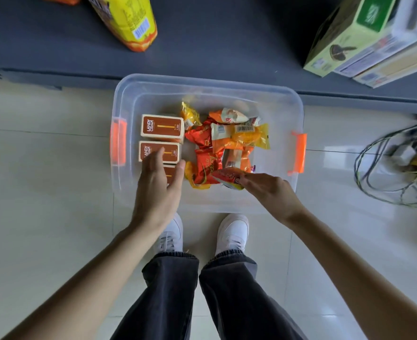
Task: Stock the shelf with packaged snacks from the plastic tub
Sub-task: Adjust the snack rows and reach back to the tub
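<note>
A clear plastic tub [278, 99] with orange handles stands on the floor below the dark shelf [214, 45]. Three brown boxes lie at its left: the far box [162, 128], the middle box [159, 151], and a near one mostly hidden. A heap of orange, red and yellow snack packets [227, 146] fills the middle. My left hand [157, 185] hovers over the near boxes, fingers straight and spread. My right hand [267, 190] pinches a red snack packet [227, 176] at the heap's near edge.
A yellow bag [129, 20] stands on the shelf at the back left. Green and white cartons [364, 38] are stacked at the shelf's right. A wire basket [398, 165] sits on the tiled floor to the right. My shoes [233, 231] stand just behind the tub.
</note>
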